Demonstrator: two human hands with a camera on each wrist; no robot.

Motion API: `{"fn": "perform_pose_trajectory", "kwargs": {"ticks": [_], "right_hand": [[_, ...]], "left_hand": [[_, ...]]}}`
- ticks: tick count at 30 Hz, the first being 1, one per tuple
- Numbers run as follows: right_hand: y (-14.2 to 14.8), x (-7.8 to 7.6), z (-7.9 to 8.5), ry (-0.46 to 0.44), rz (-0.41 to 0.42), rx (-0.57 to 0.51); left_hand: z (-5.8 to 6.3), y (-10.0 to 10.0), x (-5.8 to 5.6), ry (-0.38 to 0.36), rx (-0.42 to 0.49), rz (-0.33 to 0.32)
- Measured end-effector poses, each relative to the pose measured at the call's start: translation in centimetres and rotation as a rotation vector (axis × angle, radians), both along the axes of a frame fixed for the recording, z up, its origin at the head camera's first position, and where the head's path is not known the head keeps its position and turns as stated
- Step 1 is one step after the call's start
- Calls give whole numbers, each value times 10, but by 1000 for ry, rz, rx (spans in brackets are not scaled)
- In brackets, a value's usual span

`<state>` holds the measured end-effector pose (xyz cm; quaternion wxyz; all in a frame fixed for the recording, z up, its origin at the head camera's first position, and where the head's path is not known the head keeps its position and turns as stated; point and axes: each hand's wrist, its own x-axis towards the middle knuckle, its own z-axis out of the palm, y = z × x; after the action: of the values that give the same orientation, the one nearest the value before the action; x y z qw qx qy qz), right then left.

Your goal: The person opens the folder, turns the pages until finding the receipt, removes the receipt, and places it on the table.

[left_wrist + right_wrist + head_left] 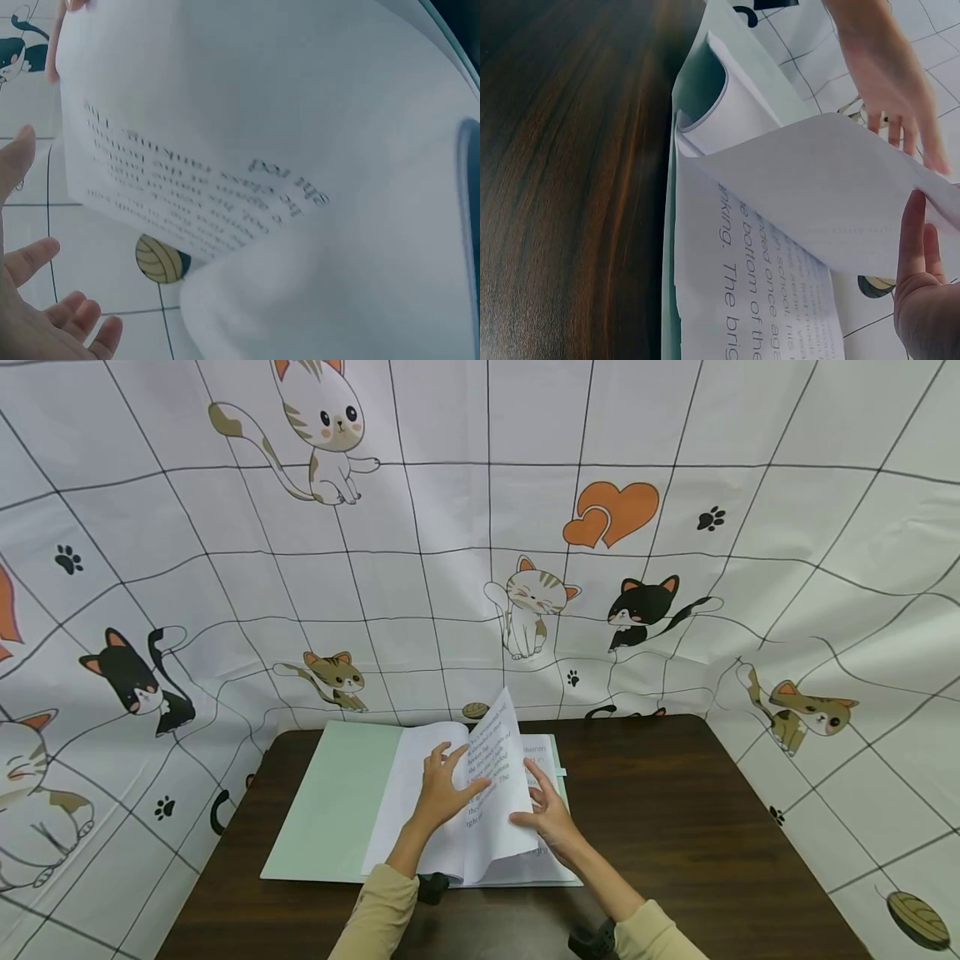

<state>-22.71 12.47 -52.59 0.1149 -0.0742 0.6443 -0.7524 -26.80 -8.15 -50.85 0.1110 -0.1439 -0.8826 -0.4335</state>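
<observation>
A pale green folder (330, 810) lies spread on the table, with a stack of printed white sheets inside. One page (498, 793) stands raised and curved near the middle, large print on its side facing left. My right hand (551, 818) holds this page at its right edge, thumb on the printed side and fingers behind it. In the right wrist view, a finger (913, 232) lies against the page's blank-looking back. My left hand (442, 785) hovers left of the raised page with its fingers spread, holding nothing. The left wrist view shows its fingers (34, 259) apart from the paper.
The dark wood table (675, 827) extends around the folder on both sides. Behind it hangs a white sheet (442, 510) with a grid and cartoon cats. A small tab (561, 772) sticks out from the folder's right edge. Black straps (592, 939) circle the wrists.
</observation>
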Motion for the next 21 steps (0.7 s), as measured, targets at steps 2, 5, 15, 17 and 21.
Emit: {"fn": "perform_pose_trajectory", "kwargs": {"ticks": [2,5,15,17,21], "right_hand": [[-1,1,1,-1,7,-6],[-2,1,1,1,19,-4],[-12,7,-2,-3,15,10],[-13,9,-2,-6,10,24],[-15,11,-3,-10,5,35]], "left_hand": [[2,6,-1,-7,10,-12],[7,13,-5,-39,27,-31],[19,29,-13,-144,74,-96],[20,32,-13,-151,74,-93],[22,35,-14,-177,89,-99]]}}
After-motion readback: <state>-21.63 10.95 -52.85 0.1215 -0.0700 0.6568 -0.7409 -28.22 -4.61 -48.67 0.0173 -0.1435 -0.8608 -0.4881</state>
